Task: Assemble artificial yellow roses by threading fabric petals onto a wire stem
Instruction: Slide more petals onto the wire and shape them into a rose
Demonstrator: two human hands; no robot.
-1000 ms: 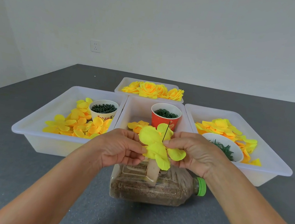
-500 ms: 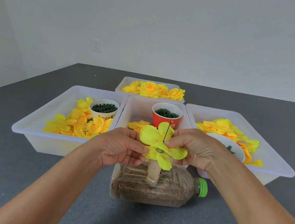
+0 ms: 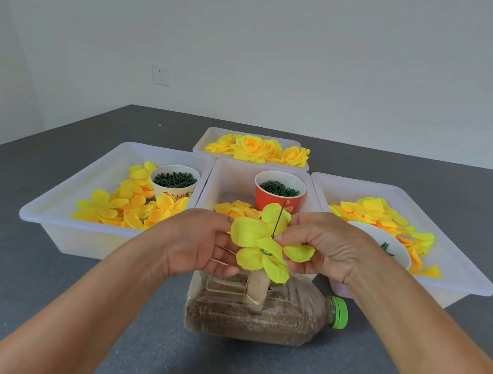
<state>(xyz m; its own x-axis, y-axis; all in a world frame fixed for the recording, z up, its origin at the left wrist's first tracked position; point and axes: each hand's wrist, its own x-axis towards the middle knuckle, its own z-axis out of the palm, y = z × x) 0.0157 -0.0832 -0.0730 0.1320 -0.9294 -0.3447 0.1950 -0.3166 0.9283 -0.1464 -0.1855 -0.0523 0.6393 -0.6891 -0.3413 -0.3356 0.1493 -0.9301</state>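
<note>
A thin dark wire stem [image 3: 278, 220] stands up from a cardboard tube [image 3: 257, 286] set in a sand-filled plastic bottle [image 3: 254, 315] lying on its side. Yellow fabric petals [image 3: 258, 244] are threaded on the wire, with a small green ring [image 3: 266, 252] on their middle. My left hand [image 3: 201, 243] holds the petals from the left. My right hand [image 3: 324, 247] pinches the petals at the wire from the right.
Several white trays stand behind on the grey table: the left tray [image 3: 58, 219] with loose petals and a white cup [image 3: 174, 182] of green parts, the middle one with a red cup [image 3: 278, 194], the right tray [image 3: 461, 275] with petals and a white bowl [image 3: 398, 252], the far tray [image 3: 210, 139] with finished roses [image 3: 256, 149].
The petal layer has been pushed a little lower on the wire and spread out; the green ring on its middle now shows. My right hand's fingers have shifted closer to the wire.
</note>
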